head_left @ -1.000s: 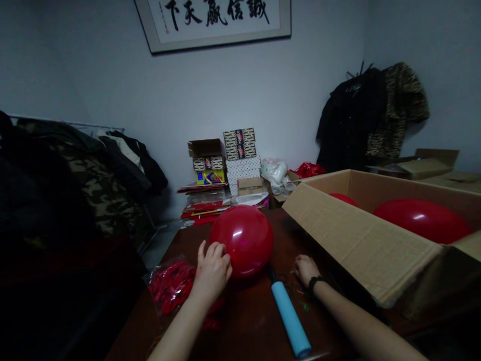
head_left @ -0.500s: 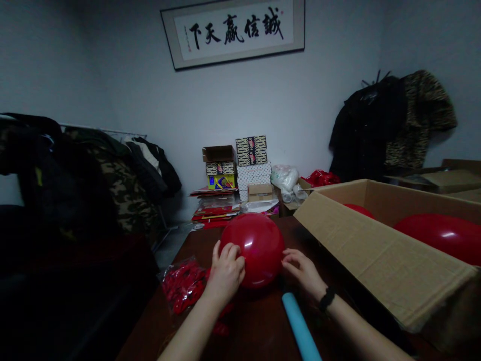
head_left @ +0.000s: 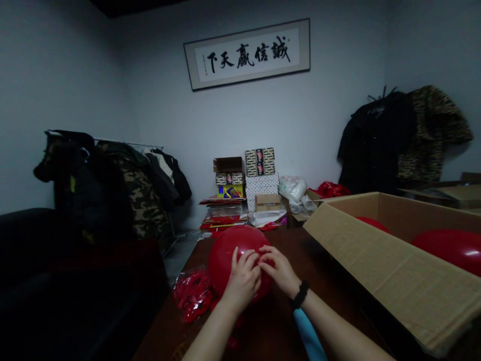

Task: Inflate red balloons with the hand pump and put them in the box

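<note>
A round, inflated red balloon (head_left: pixel 227 245) is in front of me above the dark table. My left hand (head_left: pixel 243 278) is closed at its near side, the fingers curled around what seems to be the balloon's neck. Right against it, my right hand (head_left: pixel 280 271) pinches at the same spot, thumb and fingertips together. The neck itself is hidden by my fingers. Left of the balloon lies a clear plastic bag of red balloons (head_left: pixel 193 293). Under my right wrist, which wears a black band (head_left: pixel 299 295), runs a light blue tube-like object (head_left: pixel 310 333), partly covered by the forearm.
On the right stands a large open cardboard box (head_left: pixel 391 271) with red balloons (head_left: pixel 449 248) inside. Stacked boxes (head_left: pixel 262 190) and a white plastic bag (head_left: pixel 293 190) are beyond the table (head_left: pixel 296 240). Coats hang on a rack (head_left: pixel 131 190) at the left.
My right hand has moved left from the balloon's right side to meet my left hand at its near side. The view has shifted, with the scene lower and slightly farther right.
</note>
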`<state>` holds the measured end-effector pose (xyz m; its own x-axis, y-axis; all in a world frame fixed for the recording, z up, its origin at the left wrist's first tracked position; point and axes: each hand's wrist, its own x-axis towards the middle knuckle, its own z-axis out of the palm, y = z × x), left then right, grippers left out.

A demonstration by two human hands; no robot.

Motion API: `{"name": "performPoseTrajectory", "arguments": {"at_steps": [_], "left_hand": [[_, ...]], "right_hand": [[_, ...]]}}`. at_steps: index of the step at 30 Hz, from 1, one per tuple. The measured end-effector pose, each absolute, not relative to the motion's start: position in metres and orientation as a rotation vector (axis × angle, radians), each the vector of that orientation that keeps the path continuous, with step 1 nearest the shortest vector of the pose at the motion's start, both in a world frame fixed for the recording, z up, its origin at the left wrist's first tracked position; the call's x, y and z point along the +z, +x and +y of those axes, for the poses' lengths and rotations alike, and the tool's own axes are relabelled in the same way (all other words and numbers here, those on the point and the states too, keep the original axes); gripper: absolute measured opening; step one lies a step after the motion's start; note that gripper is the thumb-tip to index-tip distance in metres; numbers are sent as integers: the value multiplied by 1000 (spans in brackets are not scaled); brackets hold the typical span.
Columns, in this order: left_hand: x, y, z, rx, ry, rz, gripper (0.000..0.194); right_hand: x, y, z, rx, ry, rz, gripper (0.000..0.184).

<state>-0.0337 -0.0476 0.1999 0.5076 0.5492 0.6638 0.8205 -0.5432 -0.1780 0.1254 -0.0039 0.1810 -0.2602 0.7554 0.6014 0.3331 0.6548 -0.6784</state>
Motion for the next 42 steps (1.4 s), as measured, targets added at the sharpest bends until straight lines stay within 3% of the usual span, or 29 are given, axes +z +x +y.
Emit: {"name": "performPoseTrajectory", "arguments": {"at_steps": [16,33,42], "left_hand": [[198,-39,-41,-870,-2300,-1164,10],[210,-22,-54,-1033,-2446,-1176,24],[212,-17,-57,-1026,-2444,-1226,19]], "right_hand": [[191,133,-5,669,-821,-1990,11],[195,132,-10,765,-866,-1789,11],[196,137,-11,807,-892,-1812,14]]}}
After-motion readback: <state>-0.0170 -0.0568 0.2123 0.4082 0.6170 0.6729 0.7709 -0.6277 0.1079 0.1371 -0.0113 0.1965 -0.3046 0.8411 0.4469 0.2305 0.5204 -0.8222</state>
